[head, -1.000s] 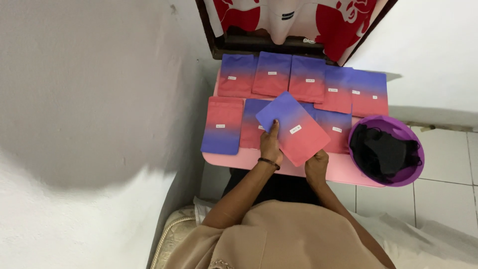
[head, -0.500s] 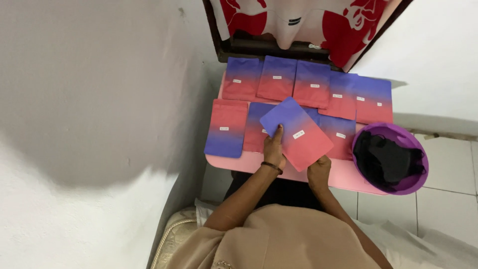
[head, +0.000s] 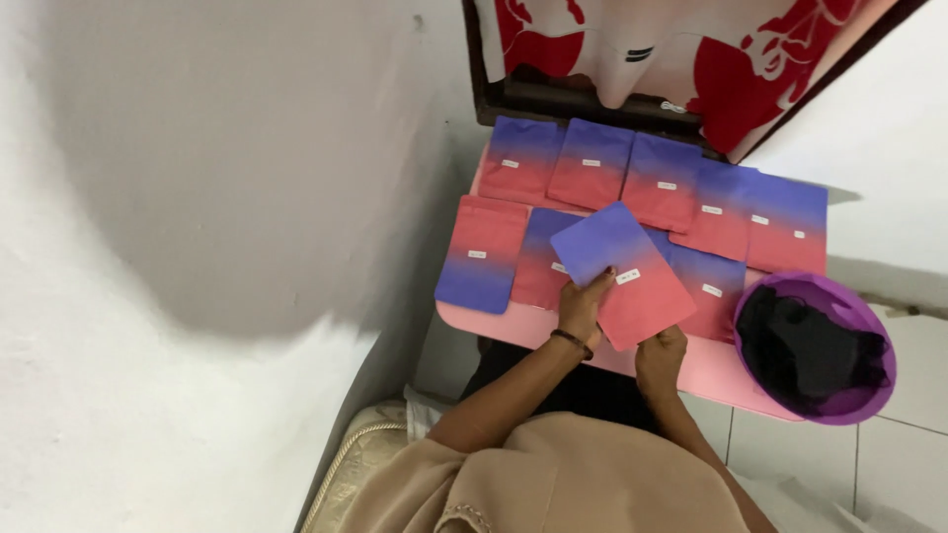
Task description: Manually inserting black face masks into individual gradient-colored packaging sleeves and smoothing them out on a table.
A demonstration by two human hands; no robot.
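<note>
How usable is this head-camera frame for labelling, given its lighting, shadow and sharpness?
Head view: soft, even light with no glare on the pouches; a broad grey shadow covers the white wall at left. The left hand, right hand and the held red-to-purple pouch are fairly sharp; its small label is too small to read. The dark cloth in the purple basin lacks detail.

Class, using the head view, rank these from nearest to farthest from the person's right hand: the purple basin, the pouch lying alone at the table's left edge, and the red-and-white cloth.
1. Purple basin, right of the right hand.
2. Left-edge pouch, across the table.
3. Red-and-white cloth, hanging beyond the table's far edge.
</note>
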